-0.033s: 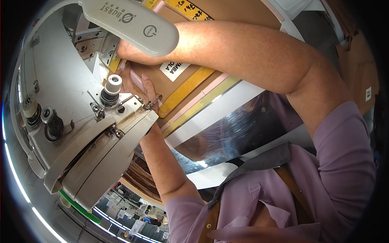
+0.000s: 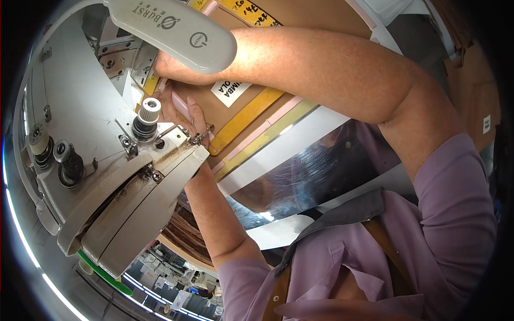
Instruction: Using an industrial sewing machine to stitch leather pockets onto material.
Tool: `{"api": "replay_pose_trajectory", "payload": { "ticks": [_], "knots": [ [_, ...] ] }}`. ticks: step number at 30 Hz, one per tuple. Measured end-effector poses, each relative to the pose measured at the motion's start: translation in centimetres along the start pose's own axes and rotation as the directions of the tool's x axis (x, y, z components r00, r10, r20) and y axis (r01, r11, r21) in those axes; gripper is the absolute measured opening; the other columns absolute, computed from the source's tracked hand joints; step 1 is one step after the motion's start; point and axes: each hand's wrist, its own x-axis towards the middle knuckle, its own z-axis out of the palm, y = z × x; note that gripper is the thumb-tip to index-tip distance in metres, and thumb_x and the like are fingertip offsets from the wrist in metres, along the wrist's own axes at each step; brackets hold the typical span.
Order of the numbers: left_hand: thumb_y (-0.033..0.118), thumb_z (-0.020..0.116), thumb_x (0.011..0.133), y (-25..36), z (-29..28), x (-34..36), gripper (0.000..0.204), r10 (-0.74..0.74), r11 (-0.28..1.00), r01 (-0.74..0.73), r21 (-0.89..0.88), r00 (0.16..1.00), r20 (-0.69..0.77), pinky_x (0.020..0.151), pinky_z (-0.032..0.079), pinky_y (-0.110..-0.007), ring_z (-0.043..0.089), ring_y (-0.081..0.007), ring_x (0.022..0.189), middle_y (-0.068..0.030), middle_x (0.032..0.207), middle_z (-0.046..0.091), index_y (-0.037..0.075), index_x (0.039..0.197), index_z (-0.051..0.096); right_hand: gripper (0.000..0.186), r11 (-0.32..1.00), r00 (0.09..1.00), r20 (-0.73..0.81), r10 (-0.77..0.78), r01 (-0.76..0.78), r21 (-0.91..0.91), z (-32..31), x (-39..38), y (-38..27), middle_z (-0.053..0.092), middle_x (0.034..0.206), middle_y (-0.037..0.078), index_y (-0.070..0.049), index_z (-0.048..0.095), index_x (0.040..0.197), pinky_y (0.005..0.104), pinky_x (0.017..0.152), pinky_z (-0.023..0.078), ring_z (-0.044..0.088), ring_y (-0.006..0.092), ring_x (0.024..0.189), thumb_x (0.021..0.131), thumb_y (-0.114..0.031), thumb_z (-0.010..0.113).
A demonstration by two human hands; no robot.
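Observation:
My left hand (image 2: 196, 115) lies on a brown board (image 2: 267, 109) beside the needle side of a white sewing machine (image 2: 134, 198). Its thumb is apart from the fingers, and a pink strip (image 2: 181, 106) runs between them. Part of this hand is hidden behind the machine's thread tension knob (image 2: 149, 111) and head. My right forearm reaches across the board from the right. Of my right hand (image 2: 165, 68) only the part near the wrist shows, under a grey lamp head (image 2: 176, 37); its fingers are hidden.
Yellow strips (image 2: 246, 120) and pink strips edge the brown board, which bears a white label (image 2: 230, 92). A shiny metal plate (image 2: 310, 166) lies nearer to me. Brown stacked pieces (image 2: 184, 235) sit below the machine head. A brown panel (image 2: 476, 96) stands at far right.

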Motion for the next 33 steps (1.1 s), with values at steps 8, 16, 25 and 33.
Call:
{"api": "replay_pose_trajectory", "payload": {
  "ticks": [8,16,25,33],
  "knots": [
    [0.035,0.055,0.095,-0.2,0.5,-0.4,0.056,-0.005,0.999,0.006,0.048,1.000,-0.024,0.105,0.044,-0.056,0.053,-0.0469,0.122,-0.0302,0.132,0.052,-0.001,0.137,0.062,0.023,0.996,0.993,0.120,-0.018,0.029,-0.087,-0.4,0.2,0.8,0.076,0.109,0.011,-0.008,0.075,0.109,0.0425,0.072,0.061,0.075,0.0270,0.095,0.093,-0.014,0.060],
    [0.036,0.059,0.094,-0.2,1.4,0.4,0.054,0.003,0.997,-0.009,-0.081,0.997,-0.073,0.104,0.044,-0.058,0.053,-0.0464,0.121,-0.0289,0.130,0.052,0.001,0.136,0.059,0.020,0.981,0.967,0.167,0.192,-0.184,-0.062,-5.1,-0.5,7.7,0.076,0.099,0.015,-0.003,0.075,0.101,0.0479,0.083,0.057,0.073,0.0366,0.097,0.087,-0.016,0.068],
    [0.028,0.066,0.091,-0.7,0.8,-0.1,0.049,-0.007,0.997,0.002,-0.071,0.997,-0.076,0.102,0.047,-0.055,0.055,-0.0439,0.119,-0.0267,0.130,0.052,0.004,0.134,0.062,0.019,0.916,0.904,0.148,0.401,-0.397,-0.061,-7.3,-3.1,7.5,0.075,0.090,0.023,0.003,0.077,0.087,0.0476,0.076,0.060,0.075,0.0376,0.087,0.082,-0.015,0.072],
    [0.025,0.068,0.090,-0.8,1.0,0.3,0.046,-0.060,0.997,0.058,-0.048,0.997,-0.045,0.099,0.049,-0.053,0.057,-0.0423,0.116,-0.0259,0.126,0.053,0.004,0.131,0.066,0.015,0.896,0.891,0.113,0.439,-0.444,0.018,-7.0,-3.9,7.6,0.074,0.087,0.023,-0.001,0.075,0.081,0.0498,0.074,0.058,0.074,0.0396,0.085,0.082,-0.016,0.072]
  ]
}}
